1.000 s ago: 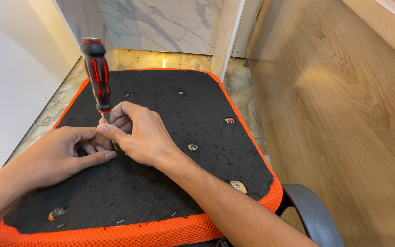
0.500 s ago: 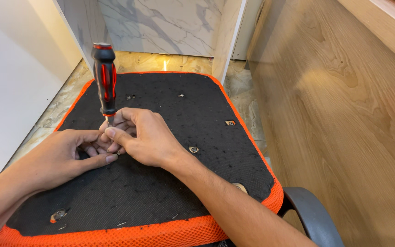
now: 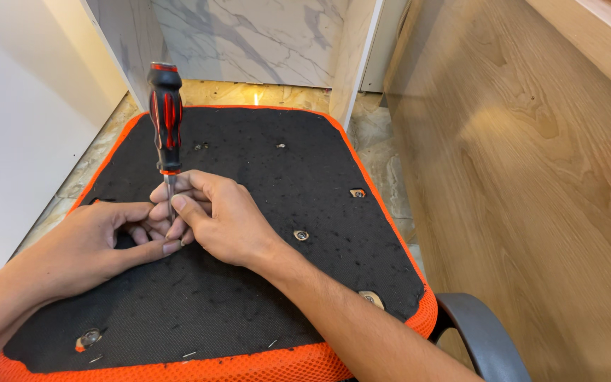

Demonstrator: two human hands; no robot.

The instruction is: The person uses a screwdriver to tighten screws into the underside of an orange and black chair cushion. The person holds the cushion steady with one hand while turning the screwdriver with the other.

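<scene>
I see the black-and-red-handled screwdriver [image 3: 165, 117] standing upright on the black fabric underside of an orange-edged chair seat [image 3: 249, 297]. My right hand [image 3: 224, 219] pinches its metal shaft, and my left hand [image 3: 86, 247] curls its fingers around the tip; the fastener there is hidden. I judge the job midway, since several metal screw fittings [image 3: 301, 235] across the seat sit untouched.

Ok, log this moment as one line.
red-and-black screwdriver: upright | right hand: pinching shaft | left hand: fingers at tip | black fabric chair underside: orange-edged
</scene>
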